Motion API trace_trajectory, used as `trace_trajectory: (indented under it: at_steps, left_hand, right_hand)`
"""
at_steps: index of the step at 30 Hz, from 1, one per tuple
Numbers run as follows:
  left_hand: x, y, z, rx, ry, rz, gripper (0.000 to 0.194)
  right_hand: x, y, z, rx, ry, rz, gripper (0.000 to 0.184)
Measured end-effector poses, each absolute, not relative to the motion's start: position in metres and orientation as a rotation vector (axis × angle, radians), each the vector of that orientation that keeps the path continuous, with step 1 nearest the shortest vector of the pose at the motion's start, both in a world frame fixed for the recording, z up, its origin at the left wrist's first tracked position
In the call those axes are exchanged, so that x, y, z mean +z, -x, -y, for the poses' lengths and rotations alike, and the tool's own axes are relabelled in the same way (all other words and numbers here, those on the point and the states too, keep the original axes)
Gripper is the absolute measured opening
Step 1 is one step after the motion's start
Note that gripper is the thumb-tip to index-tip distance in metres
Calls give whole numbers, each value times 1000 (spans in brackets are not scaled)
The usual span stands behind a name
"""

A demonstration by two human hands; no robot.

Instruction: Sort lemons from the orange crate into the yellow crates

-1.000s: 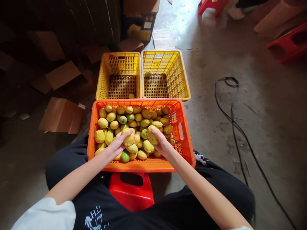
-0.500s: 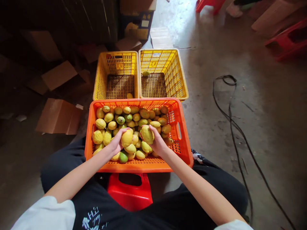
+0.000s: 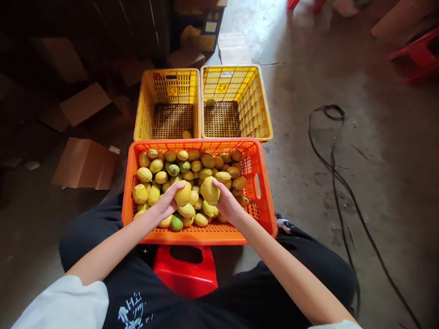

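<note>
Concrete floor (image 3: 291, 114), grey and marked, carries a looped black cable (image 3: 350, 194) at the seated person's right. Orange crate (image 3: 202, 237) holds piled fruit (image 3: 140, 194), yellow to green, and sits nearer the person than the left yellow crate (image 3: 147, 109) and right yellow crate (image 3: 257, 105). Left hand (image 3: 168, 203): fingers gripping a yellow fruit (image 3: 183, 193) over the orange crate's middle. Right hand (image 3: 229, 204): fingers closed on a knobbly fruit (image 3: 210, 191), apart from the first. One green fruit (image 3: 177, 222) lies by the orange crate's near edge.
</note>
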State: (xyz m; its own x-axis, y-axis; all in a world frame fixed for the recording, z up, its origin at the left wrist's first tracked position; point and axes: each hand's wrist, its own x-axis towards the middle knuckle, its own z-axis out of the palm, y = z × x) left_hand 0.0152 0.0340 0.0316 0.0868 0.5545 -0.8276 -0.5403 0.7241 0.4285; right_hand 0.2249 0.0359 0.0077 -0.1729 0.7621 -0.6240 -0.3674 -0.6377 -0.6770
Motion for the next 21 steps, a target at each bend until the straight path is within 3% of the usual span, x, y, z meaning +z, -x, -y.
trace_trajectory:
  at_steps: [5, 12, 16, 21]
  left_hand:
    - [33, -15, -37, 776, 24, -1247, 22]
    - [35, -11, -44, 669, -8, -1185, 31]
    - [29, -9, -43, 674, -77, -1228, 17]
    - [26, -8, -41, 669, -129, -1199, 17]
  right_hand:
    - [9, -224, -37, 1896, 1380, 414, 56]
    - [15, -223, -39, 1900, 1436, 393, 64]
    - [10, -223, -40, 1863, 1380, 381, 54]
    - [5, -222, -44, 1954, 1349, 317, 40]
